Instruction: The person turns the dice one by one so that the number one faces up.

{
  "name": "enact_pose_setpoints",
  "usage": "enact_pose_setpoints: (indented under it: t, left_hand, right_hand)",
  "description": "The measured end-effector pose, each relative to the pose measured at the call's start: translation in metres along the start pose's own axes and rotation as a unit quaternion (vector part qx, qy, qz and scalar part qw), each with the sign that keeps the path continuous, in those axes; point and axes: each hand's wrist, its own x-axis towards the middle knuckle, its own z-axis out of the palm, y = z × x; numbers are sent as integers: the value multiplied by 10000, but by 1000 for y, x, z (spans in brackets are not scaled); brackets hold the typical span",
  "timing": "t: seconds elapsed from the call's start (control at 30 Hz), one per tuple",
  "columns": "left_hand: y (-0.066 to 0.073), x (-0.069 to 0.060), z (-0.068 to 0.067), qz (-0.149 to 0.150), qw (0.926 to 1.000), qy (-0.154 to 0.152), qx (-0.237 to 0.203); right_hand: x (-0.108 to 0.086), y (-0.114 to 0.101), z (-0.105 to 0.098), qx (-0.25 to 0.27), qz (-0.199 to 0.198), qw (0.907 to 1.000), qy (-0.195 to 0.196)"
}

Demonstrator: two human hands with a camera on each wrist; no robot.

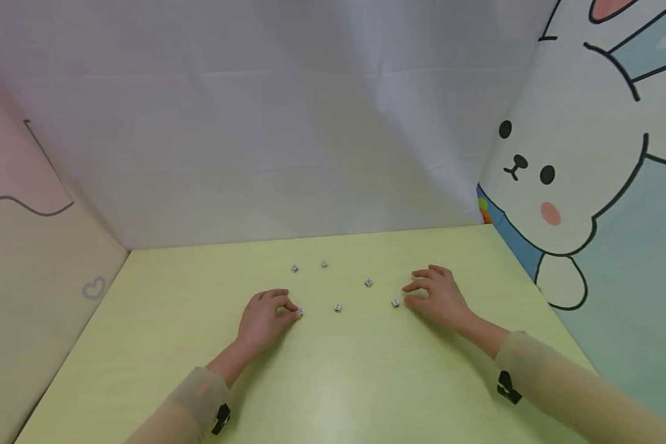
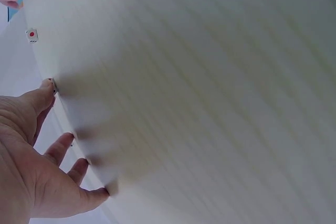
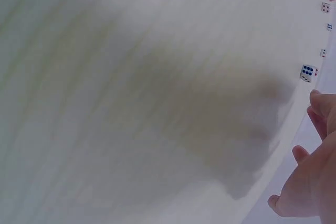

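Observation:
My left hand (image 1: 263,322) pinches a small white die (image 1: 300,312) between thumb and index finger, low at the tabletop. In the left wrist view that die (image 2: 53,86) is mostly covered by the fingertip, while the other fingers spread out and down. To the right, my right hand (image 1: 435,298) hovers just beside another die (image 1: 396,303), its fingers loosely bent and holding nothing. A small gap shows between the thumb and this die (image 3: 308,73) in the right wrist view. Between the hands lies a third die (image 1: 338,308).
Farther back on the pale yellow table (image 1: 333,382) lie three more dice, a left one (image 1: 295,268), a middle one (image 1: 324,263) and a right one (image 1: 369,282). A white cloth wall (image 1: 288,154) rises behind. Printed panels, one with a rabbit (image 1: 577,185), flank the sides.

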Motion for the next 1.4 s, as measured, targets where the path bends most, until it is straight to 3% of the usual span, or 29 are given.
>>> enact_pose_setpoints:
  t: [0.27, 0.63, 0.87, 1.07, 1.4]
  left_hand:
    - [4, -1, -6, 32, 10000, 9, -10]
    - [6, -2, -7, -21, 10000, -67, 48]
    - [6, -2, -6, -53, 9999, -92, 51]
    - [4, -2, -4, -28, 9999, -125, 30]
    - [0, -2, 1, -32, 9999, -106, 30]
  right_hand:
    - [4, -12, -10, -694, -59, 9976, -19]
    - [2, -21, 0, -577, 357, 9972, -316]
    - [-2, -25, 2, -827, 181, 9963, -155]
    - [-7, -33, -6, -908, 174, 9952, -330]
    - [-1, -40, -18, -1698, -196, 9843, -446]
